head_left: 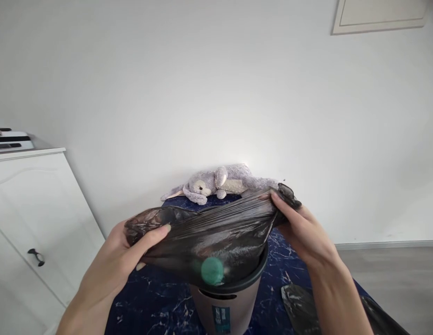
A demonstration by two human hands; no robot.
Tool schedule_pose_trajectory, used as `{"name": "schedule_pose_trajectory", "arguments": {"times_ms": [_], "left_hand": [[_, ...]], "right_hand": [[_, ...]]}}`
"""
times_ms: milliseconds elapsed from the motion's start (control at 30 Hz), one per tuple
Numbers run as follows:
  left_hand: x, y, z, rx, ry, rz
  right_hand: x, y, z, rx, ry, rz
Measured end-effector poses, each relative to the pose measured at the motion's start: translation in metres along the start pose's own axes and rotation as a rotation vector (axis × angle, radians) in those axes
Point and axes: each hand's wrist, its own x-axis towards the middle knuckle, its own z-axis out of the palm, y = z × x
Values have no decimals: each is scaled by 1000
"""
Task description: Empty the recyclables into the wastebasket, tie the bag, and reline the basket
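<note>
Both my hands pull a thin black plastic bag [209, 232] taut above a small grey bin [225, 304]. My left hand [132, 246] pinches the bag's left edge between thumb and fingers. My right hand [300, 228] grips the bag's bunched right edge. The bag hangs down into the bin's dark rim [251, 274]. A round green thing [212, 271] shows through the plastic, low in the bag. The bin stands on a dark blue marbled surface [157, 307].
A grey plush toy [219, 182] lies at the far end of the blue surface against the white wall. A white cabinet [31, 218] with a black handle stands at left. Another black bag [300, 304] lies at lower right. Grey floor [398, 279] runs at right.
</note>
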Motion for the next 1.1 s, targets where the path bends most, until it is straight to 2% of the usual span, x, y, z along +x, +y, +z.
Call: {"name": "schedule_pose_trajectory", "arguments": {"times_ms": [67, 233, 300, 367, 500, 633, 733, 833, 933, 1100], "left_hand": [[4, 3, -5, -152, -24, -73], [12, 7, -5, -354, 159, -80], [11, 11, 0, -389, 168, -65], [8, 16, 6, -449, 118, -60], [1, 24, 13, -621, 45, -77], [-4, 22, 14, -810, -71, -35], [-7, 21, 12, -878, -138, -68], [-11, 24, 11, -856, -115, -89], [-13, 27, 8, -753, -44, -11], [-14, 24, 2, -373, 151, 240]], "right_hand": [[-4, -4, 0, -10, -2, -16], [-9, -10, 7, 127, 72, -97], [-9, -11, 10, 209, 29, -81], [-8, -11, 14, 286, -83, -68], [-13, -15, 19, 456, -245, -155], [-26, -26, 24, 548, -374, -177], [-34, -32, 27, 550, -485, -201], [-42, -34, 28, 559, -630, -220], [-52, -38, 28, 567, -750, -227], [-64, -47, 23, 357, -719, -290]]}}
